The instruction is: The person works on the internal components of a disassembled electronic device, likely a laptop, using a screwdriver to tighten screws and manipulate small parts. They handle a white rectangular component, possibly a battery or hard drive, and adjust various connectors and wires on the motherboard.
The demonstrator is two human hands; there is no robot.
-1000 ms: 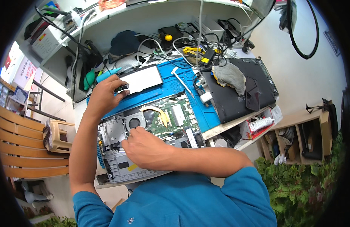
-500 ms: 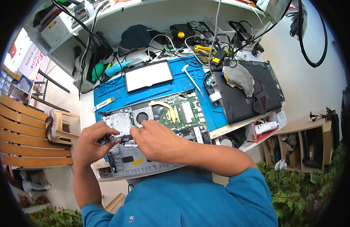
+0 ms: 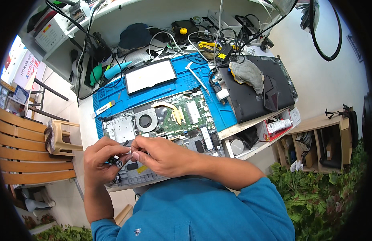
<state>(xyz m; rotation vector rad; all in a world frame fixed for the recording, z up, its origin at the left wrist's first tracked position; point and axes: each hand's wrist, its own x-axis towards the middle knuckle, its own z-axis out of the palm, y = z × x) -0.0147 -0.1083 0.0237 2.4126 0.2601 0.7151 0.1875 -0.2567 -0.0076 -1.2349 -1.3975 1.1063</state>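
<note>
My left hand (image 3: 102, 160) grips a black cylindrical tool (image 3: 115, 162) with a silver end, over the lower left of an opened laptop (image 3: 192, 116) with exposed green board, fan and copper heat pipe. My right hand (image 3: 158, 156) is closed with thumb and forefinger pinched close beside my left fingertips; what it pinches is too small to make out. The laptop lies on a blue mat (image 3: 224, 116). Beyond it lies a white rectangular panel with a black rim (image 3: 150, 75). A white pen-like tool (image 3: 196, 78) rests to the right.
A closed dark laptop (image 3: 244, 106) with a grey cloth (image 3: 248, 74) sits at right. Tangled cables, a green air blower (image 3: 96, 73) and yellow-handled tools line the back. A box with tubes (image 3: 278, 124) sits below right. A wooden chair (image 3: 35, 152) stands at left.
My left hand has come down from the white panel to the laptop's lower left, bringing the black tool. My right hand has shifted slightly, meeting the left fingertips. The view has shifted slightly.
</note>
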